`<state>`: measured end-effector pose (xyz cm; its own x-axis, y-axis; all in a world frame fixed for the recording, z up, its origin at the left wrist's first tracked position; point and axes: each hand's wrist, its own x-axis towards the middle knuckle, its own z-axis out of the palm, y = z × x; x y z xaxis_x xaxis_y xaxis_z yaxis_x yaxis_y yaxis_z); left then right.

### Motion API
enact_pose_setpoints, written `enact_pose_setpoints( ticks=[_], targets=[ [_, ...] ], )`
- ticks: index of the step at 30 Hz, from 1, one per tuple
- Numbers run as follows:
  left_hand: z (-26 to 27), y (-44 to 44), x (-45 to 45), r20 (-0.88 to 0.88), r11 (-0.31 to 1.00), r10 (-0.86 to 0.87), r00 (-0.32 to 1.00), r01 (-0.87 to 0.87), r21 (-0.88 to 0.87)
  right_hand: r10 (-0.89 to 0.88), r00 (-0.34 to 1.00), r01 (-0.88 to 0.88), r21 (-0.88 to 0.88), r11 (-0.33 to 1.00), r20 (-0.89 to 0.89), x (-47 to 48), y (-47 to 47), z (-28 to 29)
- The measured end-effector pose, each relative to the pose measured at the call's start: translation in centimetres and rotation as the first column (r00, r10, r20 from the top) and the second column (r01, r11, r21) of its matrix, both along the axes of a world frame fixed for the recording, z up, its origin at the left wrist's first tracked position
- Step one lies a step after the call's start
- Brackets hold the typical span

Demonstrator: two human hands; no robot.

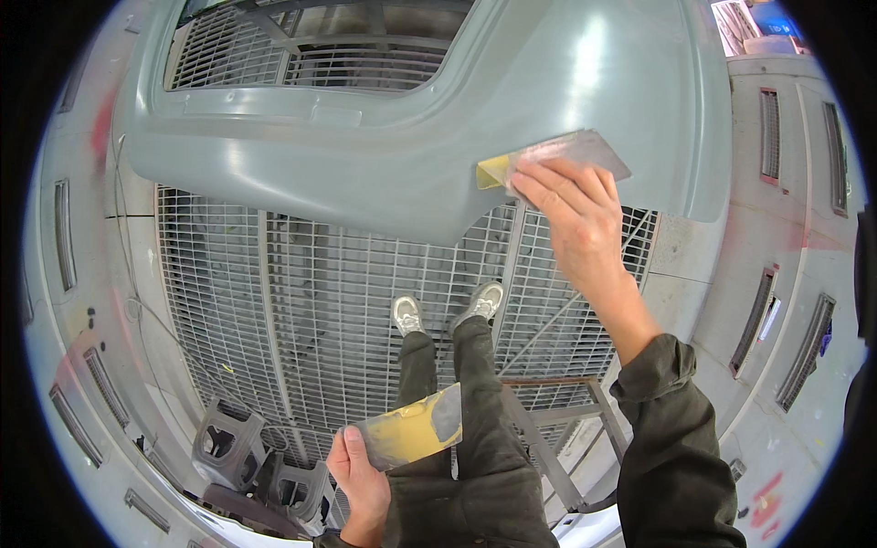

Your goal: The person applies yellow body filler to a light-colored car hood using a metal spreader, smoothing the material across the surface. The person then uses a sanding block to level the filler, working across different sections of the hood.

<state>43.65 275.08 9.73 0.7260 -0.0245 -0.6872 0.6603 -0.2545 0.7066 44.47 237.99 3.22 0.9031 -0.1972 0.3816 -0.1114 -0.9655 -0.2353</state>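
Observation:
My left hand [360, 472] grips one end of a flat metal plate [449, 404], thumb on top. Yellow body filler [411, 431] is smeared across that plate. Farther out, my right hand [579, 212] is closed around a thin metal spreader blade [596, 152]. More yellow filler [490, 171] shows at the blade's left corner. The blade lies against or just over the grey-green vehicle body panel [301, 161], near its curved wheel-arch cutout. Whether its lower edge touches the panel is hidden by my fingers.
Under the panel runs a metal floor grating [363, 288], where my shoes [409, 315] stand. A metal frame stand [548, 452] is beside my right leg. Grey plastic stools [226, 438] stand at lower left, near a cable [147, 308] along the floor edge.

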Motion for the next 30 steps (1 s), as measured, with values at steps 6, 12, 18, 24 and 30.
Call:
enact_pose_setpoints(
  ticks=[6,12,18,24,30],
  targets=[
    [0.0,0.0,-0.4,-0.012,1.000,-0.018,1.000,0.018,-0.013,0.030,0.999,-0.031,0.050,0.998,0.009,0.0,0.7,-1.0],
    [-0.5,0.1,-0.7,-0.011,0.998,0.008,1.000,-0.009,-0.059,0.029,0.999,-0.029,0.021,0.999,-0.015,-2.6,1.9,-0.7],
    [-0.5,-0.4,-0.6,-0.024,1.000,0.001,1.000,-0.001,-0.008,-0.119,0.993,0.119,-0.010,0.993,0.022,-2.0,-0.5,-0.4],
    [-0.2,-1.3,-0.3,-0.009,0.998,0.019,1.000,-0.019,-0.054,-0.155,0.987,0.155,0.008,0.988,0.048,-0.8,-0.7,-1.7],
    [-0.4,-1.9,-0.3,-0.003,0.997,0.035,0.999,-0.035,-0.067,-0.124,0.989,0.121,0.034,0.992,0.086,-1.8,0.1,-0.8]
  ],
)
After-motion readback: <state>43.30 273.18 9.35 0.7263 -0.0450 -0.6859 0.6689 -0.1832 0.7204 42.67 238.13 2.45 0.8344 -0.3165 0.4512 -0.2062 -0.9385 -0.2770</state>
